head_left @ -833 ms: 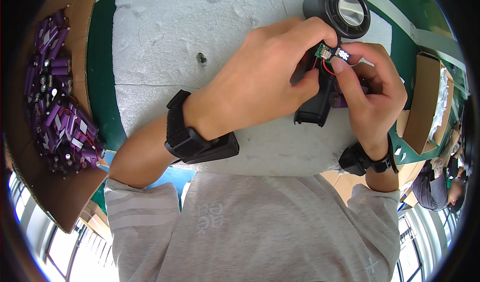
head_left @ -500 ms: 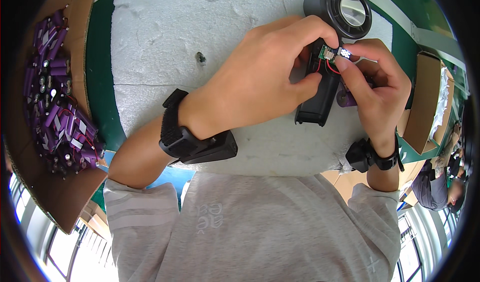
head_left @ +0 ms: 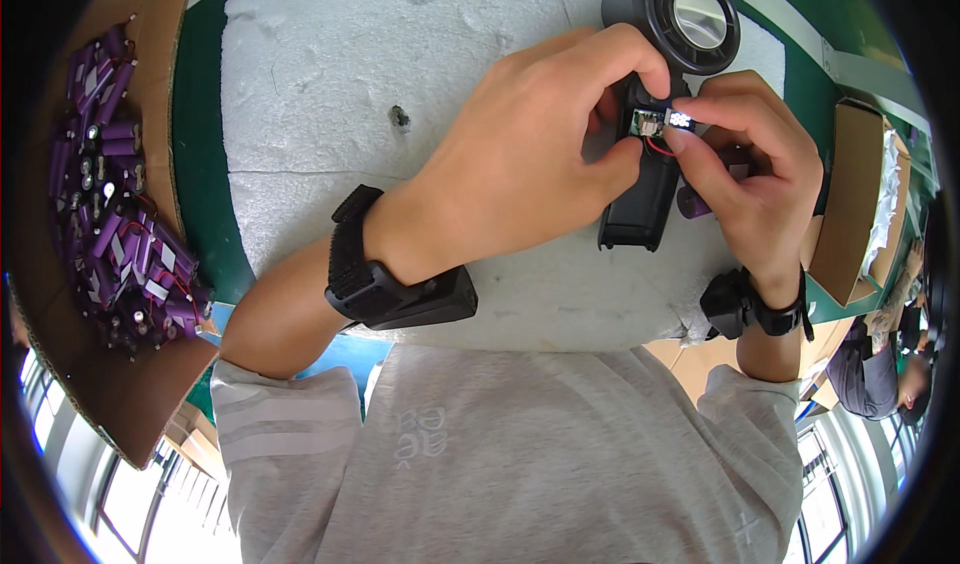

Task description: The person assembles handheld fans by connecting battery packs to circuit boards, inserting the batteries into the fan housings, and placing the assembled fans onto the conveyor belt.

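Dressed in a marled grey short-sleeved shirt (head_left: 580, 454), with paler bands (head_left: 285, 407) on the left sleeve (head_left: 285, 425) and pale chest lettering (head_left: 425, 432). Fitted with black wrist straps (head_left: 350, 254) carrying boxy black modules (head_left: 440, 299).

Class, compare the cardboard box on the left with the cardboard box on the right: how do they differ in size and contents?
Size: the left box fills much more of the picture than the right box.
Contents: the left box holds many purple cylinders, some with red wires; the right box shows white, crumpled material.
Shared: both are brown, open-topped cardboard.
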Available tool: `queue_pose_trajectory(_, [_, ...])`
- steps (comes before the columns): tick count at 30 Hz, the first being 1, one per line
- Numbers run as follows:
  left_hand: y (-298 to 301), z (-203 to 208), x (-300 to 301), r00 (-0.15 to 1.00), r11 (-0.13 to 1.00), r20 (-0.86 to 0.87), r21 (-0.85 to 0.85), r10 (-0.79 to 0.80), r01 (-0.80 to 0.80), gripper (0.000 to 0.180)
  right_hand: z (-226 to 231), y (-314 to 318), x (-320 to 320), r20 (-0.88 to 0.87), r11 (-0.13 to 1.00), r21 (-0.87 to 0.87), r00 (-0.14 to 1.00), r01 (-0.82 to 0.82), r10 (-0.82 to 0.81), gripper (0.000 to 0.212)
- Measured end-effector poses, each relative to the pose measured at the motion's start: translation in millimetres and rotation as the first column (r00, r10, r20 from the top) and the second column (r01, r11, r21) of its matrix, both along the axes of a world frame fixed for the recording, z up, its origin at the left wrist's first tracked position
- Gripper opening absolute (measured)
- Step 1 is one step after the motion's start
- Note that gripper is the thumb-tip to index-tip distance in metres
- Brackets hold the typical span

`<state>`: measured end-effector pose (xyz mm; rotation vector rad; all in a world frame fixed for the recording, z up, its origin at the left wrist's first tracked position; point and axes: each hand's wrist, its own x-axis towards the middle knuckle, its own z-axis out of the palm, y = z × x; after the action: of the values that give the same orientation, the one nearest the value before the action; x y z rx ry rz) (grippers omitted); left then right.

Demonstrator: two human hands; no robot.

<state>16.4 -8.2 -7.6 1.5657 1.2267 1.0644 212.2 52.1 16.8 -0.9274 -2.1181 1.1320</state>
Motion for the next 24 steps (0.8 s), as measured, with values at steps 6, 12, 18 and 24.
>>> queue_pose_trajectory(6, [-1, -1, 7, 0.995, 0.996, -0.045, 0.018, 0.090, -0.089, 0.032, 0, 1, 1, 0.086, 0.968, 0.227, 0.993, -0.104, 0.087, 0.024])
queue_pose_trajectory(12, [-1, -3, 10, 0.990, 0.991, -0.066, 0.049, 0.128, -0.125, 0.030, 4, -5, -5, 0.119, 0.979, 0.203, 0.993, -0.016, -0.009, 0.023])
queue_pose_trajectory(18, [-2, -4, 12, 0.987, 0.988, -0.075, 0.071, 0.143, -0.138, 0.030, 5, -9, -5, 0.134, 0.975, 0.219, 0.988, 0.041, -0.072, 0.021])
queue_pose_trajectory(24, [-1, -5, 11, 0.988, 0.988, -0.066, 0.071, 0.140, -0.135, 0.030, 5, -10, -7, 0.146, 0.976, 0.208, 0.985, 0.056, -0.088, 0.021])
